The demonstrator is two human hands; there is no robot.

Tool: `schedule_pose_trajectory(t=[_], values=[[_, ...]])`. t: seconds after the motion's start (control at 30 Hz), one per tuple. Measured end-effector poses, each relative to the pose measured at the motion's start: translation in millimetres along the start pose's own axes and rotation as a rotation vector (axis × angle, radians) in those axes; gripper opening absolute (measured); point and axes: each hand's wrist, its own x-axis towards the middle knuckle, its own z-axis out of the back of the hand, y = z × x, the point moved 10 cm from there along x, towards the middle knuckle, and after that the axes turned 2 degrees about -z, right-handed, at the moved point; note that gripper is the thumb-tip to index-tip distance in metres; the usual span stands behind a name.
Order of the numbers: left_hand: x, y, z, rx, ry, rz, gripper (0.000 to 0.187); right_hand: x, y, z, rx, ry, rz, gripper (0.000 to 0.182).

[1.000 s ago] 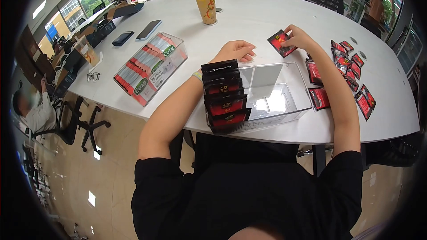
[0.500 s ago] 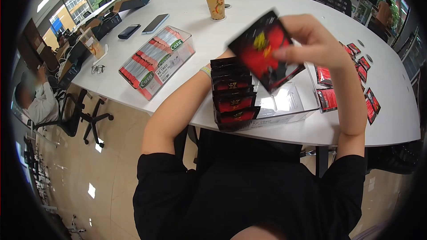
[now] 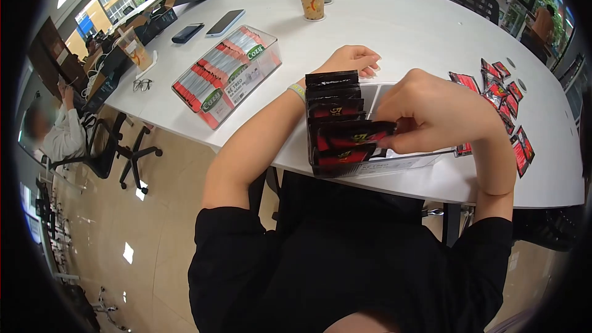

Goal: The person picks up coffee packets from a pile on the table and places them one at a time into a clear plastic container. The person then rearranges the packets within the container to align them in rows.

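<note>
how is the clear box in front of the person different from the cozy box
The near box holds black-and-red packets; the Cozy box holds red-and-silver packets.
The near box has bare space, partly hidden by the right hand; the Cozy box looks packed nearly end to end.
Both are clear, open-topped and sit on the white table.

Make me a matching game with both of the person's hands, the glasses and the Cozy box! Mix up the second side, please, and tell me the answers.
Things:
1. Right hand
2. Glasses
3. Left hand
4. Cozy box

Where or how:
A. Full of silver and red packets
B. On the white table, not holding a packet
C. Pinching a black and red packet
D. Lying farthest left of these four in the picture

Pairs: 1-C, 2-D, 3-B, 4-A
</note>
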Motion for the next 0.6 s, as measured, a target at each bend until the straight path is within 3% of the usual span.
schedule_pose_trajectory(t=[0.07, 0.13, 0.27, 0.33, 0.6], values=[[-0.2, -0.4, -0.3, -0.005, 0.006, -0.001, 0.036, 1.1, -2.3, -2.2, 0.022, -0.010, -0.023, 0.013], [-1.4, -1.0, -1.3, -0.010, 0.010, -0.007, 0.036, 3.5, -11.5, -16.0, 0.029, 0.122, -0.140, 0.012], [2.5, 1.8, -0.4, 0.010, 0.014, -0.001, 0.036, 19.2, -3.5, -26.0, 0.129, 0.070, 0.002, 0.012], [5.5, 5.4, -0.2, 0.025, 0.021, -0.012, 0.035, 23.3, -13.2, -46.9, 0.182, 0.224, -0.106, 0.014], [3.1, 0.8, -1.7, 0.038, 0.012, -0.010, 0.033, 27.3, -13.2, -45.9, 0.211, 0.131, -0.075, 0.014]])
